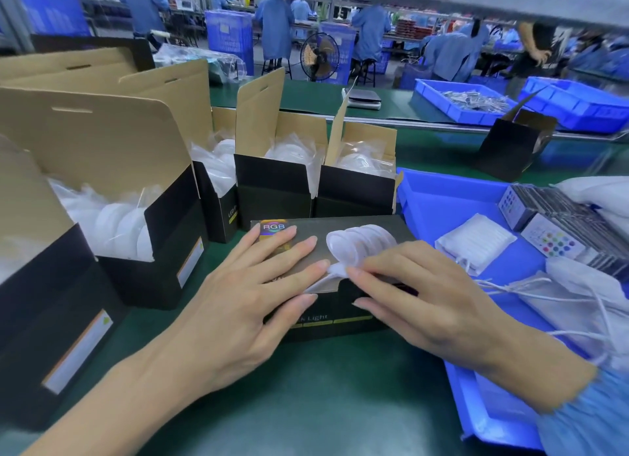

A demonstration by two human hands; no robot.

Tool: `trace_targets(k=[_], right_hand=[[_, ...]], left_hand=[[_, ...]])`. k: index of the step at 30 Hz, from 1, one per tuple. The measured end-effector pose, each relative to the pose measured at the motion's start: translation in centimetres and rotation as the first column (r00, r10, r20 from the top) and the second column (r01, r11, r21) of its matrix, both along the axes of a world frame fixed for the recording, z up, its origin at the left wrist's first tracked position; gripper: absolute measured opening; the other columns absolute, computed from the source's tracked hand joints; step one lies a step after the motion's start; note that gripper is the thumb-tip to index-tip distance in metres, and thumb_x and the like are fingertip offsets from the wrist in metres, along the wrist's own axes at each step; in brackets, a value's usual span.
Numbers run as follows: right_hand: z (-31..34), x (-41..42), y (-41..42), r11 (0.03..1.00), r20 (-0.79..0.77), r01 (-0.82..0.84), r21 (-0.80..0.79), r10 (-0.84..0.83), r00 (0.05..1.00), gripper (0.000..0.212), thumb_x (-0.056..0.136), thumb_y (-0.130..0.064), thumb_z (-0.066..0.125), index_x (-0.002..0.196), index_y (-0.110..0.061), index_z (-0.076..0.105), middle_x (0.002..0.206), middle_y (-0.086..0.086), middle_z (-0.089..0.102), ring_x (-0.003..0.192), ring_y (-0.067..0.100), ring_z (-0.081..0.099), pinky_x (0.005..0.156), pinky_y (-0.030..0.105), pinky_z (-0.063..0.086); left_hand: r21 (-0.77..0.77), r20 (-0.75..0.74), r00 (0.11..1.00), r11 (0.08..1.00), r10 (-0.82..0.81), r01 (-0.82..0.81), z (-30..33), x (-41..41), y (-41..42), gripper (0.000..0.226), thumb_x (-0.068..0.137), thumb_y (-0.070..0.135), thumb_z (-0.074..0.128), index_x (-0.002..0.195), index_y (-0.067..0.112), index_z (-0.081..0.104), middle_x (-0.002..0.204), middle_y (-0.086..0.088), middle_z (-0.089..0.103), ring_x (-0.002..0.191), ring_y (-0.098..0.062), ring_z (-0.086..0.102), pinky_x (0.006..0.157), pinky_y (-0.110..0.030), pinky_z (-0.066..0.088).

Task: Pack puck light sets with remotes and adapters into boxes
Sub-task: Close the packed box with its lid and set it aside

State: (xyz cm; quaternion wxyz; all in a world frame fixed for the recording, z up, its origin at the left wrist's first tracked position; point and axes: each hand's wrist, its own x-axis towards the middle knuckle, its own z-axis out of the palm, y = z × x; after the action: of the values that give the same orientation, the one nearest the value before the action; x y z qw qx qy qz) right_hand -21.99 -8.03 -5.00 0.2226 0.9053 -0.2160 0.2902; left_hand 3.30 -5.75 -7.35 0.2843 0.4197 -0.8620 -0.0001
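A black puck light box [340,316] lies flat on the green table in front of me, its printed lid down. My left hand [245,295] presses on the lid's left part with straight fingers, over the RGB label [272,229]. My right hand [418,295] lies flat on the lid's right part, fingertips at the front flap edge. Several open black boxes [275,190] stand behind and to the left, holding bagged white puck lights [112,217]. Remotes [551,242] and a white bagged adapter [476,241] lie in the blue tray [439,196] on the right.
White cables [531,290] and bagged parts fill the tray's near right side. Another open black box [510,149] stands beyond the tray. Blue bins [456,99] sit on the far bench. People in blue coats work at the back, beside a floor fan [320,57].
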Motion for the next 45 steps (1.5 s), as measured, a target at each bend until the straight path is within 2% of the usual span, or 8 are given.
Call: trace_targets(k=[4, 15, 20, 26, 31, 36, 41, 45], right_hand=[[-0.2, 0.9, -0.1, 0.995, -0.057, 0.068, -0.074, -0.072, 0.996, 0.030, 0.095, -0.026, 0.063, 0.105, 0.000, 0.073, 0.094, 0.012, 0.067, 0.084, 0.030, 0.055, 0.074, 0.039, 0.044], [-0.4, 0.7, 0.2, 0.993, -0.032, -0.038, -0.110, 0.034, 0.999, 0.017, 0.091, -0.014, 0.069, 0.097, 0.000, 0.075, 0.083, 0.009, 0.069, 0.069, 0.030, 0.056, 0.062, 0.040, 0.044], [-0.5, 0.7, 0.1, 1.000, 0.123, -0.021, 0.011, 0.020, 0.992, 0.016, 0.089, -0.011, 0.072, 0.102, -0.004, 0.075, 0.077, 0.008, 0.066, 0.064, 0.029, 0.054, 0.056, 0.040, 0.044], [-0.5, 0.9, 0.3, 0.992, 0.099, -0.064, -0.112, 0.076, 0.992, 0.009, 0.081, -0.003, 0.077, 0.072, -0.001, 0.075, 0.068, 0.007, 0.065, 0.055, 0.027, 0.052, 0.056, 0.037, 0.043], [-0.6, 0.9, 0.8, 0.978, 0.032, -0.112, -0.175, 0.120, 0.992, 0.015, 0.082, 0.000, 0.073, 0.067, 0.000, 0.072, 0.065, 0.008, 0.062, 0.055, 0.027, 0.049, 0.055, 0.037, 0.041], [0.1, 0.8, 0.0, 0.943, 0.263, 0.030, 0.331, -0.123, 0.957, 0.025, 0.084, -0.035, 0.072, 0.077, -0.011, 0.072, 0.104, -0.002, 0.059, 0.088, 0.024, 0.058, 0.074, 0.035, 0.047], [1.8, 0.6, -1.6, 0.827, -0.069, 0.229, 0.513, -0.226, 0.972, 0.059, 0.083, -0.065, 0.053, 0.127, -0.025, 0.054, 0.143, -0.005, 0.046, 0.126, 0.011, 0.046, 0.100, 0.039, 0.043], [3.8, 1.2, -3.7, 0.662, -0.436, 0.418, 0.622, -0.151, 0.887, 0.091, 0.072, -0.086, 0.045, 0.149, -0.049, 0.013, 0.162, -0.004, 0.007, 0.146, 0.011, 0.006, 0.120, 0.033, 0.008]], left_hand=[[0.010, -0.020, 1.000, 1.000, 0.000, 0.001, 0.0, 0.0, 0.1, 0.043, 0.101, 0.039, 0.040, 0.137, 0.025, 0.059, 0.149, 0.004, 0.050, 0.144, -0.020, 0.038, 0.120, -0.047, 0.023], [0.054, -0.042, 0.999, 0.998, -0.007, 0.010, 0.3, 0.1, 0.2, 0.045, 0.101, 0.043, 0.039, 0.138, 0.027, 0.059, 0.150, 0.007, 0.048, 0.146, -0.016, 0.035, 0.123, -0.044, 0.019], [0.055, -0.071, 0.997, 0.998, -0.008, 0.012, 0.2, 0.0, 0.3, 0.044, 0.101, 0.042, 0.040, 0.137, 0.026, 0.059, 0.149, 0.008, 0.049, 0.146, -0.015, 0.035, 0.123, -0.042, 0.017], [0.062, -0.084, 0.996, 0.998, -0.009, 0.014, 0.1, -0.1, 0.2, 0.043, 0.100, 0.040, 0.043, 0.136, 0.025, 0.060, 0.149, 0.007, 0.049, 0.146, -0.017, 0.035, 0.121, -0.052, 0.022], [0.042, -0.110, 0.994, 0.999, -0.013, 0.017, -0.3, -0.2, 0.2, 0.042, 0.100, 0.038, 0.044, 0.135, 0.024, 0.061, 0.147, 0.007, 0.051, 0.145, -0.017, 0.037, 0.122, -0.051, 0.021], [0.023, -0.121, 0.993, 1.000, -0.003, 0.006, -0.4, -0.4, 0.1, 0.041, 0.099, 0.038, 0.045, 0.133, 0.023, 0.064, 0.145, 0.006, 0.053, 0.143, -0.018, 0.039, 0.121, -0.051, 0.023], [0.013, -0.129, 0.992, 1.000, -0.012, 0.014, -0.3, -0.5, 0.1, 0.041, 0.099, 0.037, 0.046, 0.132, 0.024, 0.064, 0.145, 0.007, 0.054, 0.143, -0.017, 0.040, 0.121, -0.052, 0.024], [-0.008, -0.234, 0.972, 1.000, -0.030, 0.029, -0.4, -0.7, 0.2, 0.039, 0.096, 0.036, 0.050, 0.129, 0.023, 0.067, 0.142, 0.011, 0.056, 0.141, -0.012, 0.042, 0.121, -0.045, 0.024]])
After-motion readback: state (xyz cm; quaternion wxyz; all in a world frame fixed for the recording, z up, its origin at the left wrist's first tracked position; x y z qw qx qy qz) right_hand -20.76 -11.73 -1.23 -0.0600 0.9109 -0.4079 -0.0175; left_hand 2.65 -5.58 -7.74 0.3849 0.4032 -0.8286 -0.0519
